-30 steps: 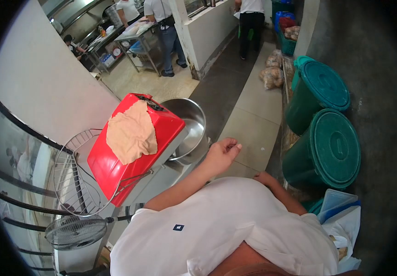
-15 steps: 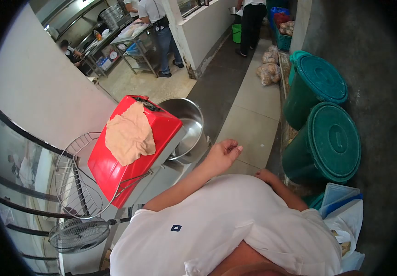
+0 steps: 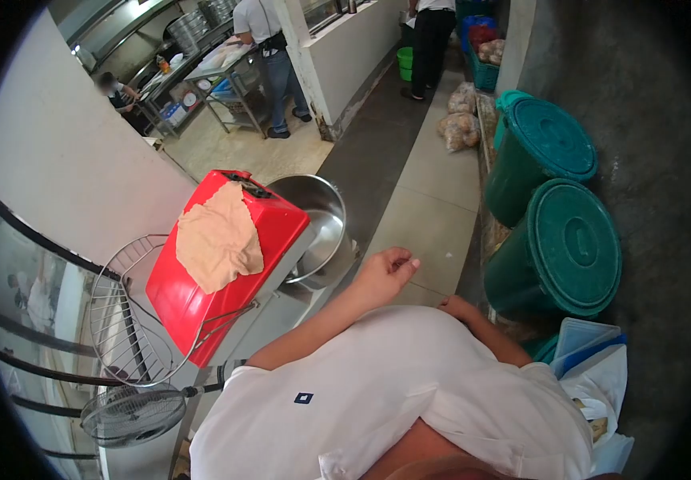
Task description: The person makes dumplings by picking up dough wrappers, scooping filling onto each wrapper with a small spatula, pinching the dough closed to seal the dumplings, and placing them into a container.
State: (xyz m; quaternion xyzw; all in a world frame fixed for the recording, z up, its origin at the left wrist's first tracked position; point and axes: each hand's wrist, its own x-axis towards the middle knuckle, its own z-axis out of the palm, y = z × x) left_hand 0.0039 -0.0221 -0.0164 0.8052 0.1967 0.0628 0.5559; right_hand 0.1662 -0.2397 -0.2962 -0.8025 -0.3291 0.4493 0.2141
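We have our left hand (image 3: 387, 274) raised in front of our white shirt (image 3: 377, 376), its fingers loosely curled and a narrow gap between thumb and fingertips. Our right hand (image 3: 459, 307) is lower, beside the front of the shirt and partly hidden by it; we cannot tell how wide its fingers are or whether it holds anything. Nearest our left hand is a deep, round, shiny stainless steel bowl (image 3: 331, 232), just beyond the wrist and apart from it. The bowl sits at the side of a machine with a glossy red cover (image 3: 193, 300), which overlaps part of its rim in our view. A crumpled peach-coloured cloth (image 3: 219, 240) lies flat across the top of the cover, and a curved metal wire guard (image 3: 109, 316) stands out from the machine's other side. Near the guard we see a round grey fan (image 3: 133, 416). On our right stand two dark green plastic bins with lids (image 3: 576, 244), close together, with clear and blue plastic containers (image 3: 589, 348) beside the nearer one. Farther along the pale tiled floor (image 3: 425, 228) are filled clear plastic bags (image 3: 459, 130), a person in dark trousers (image 3: 432, 48) and, in the kitchen area, a person in jeans (image 3: 280, 76) at a metal table (image 3: 229, 72).
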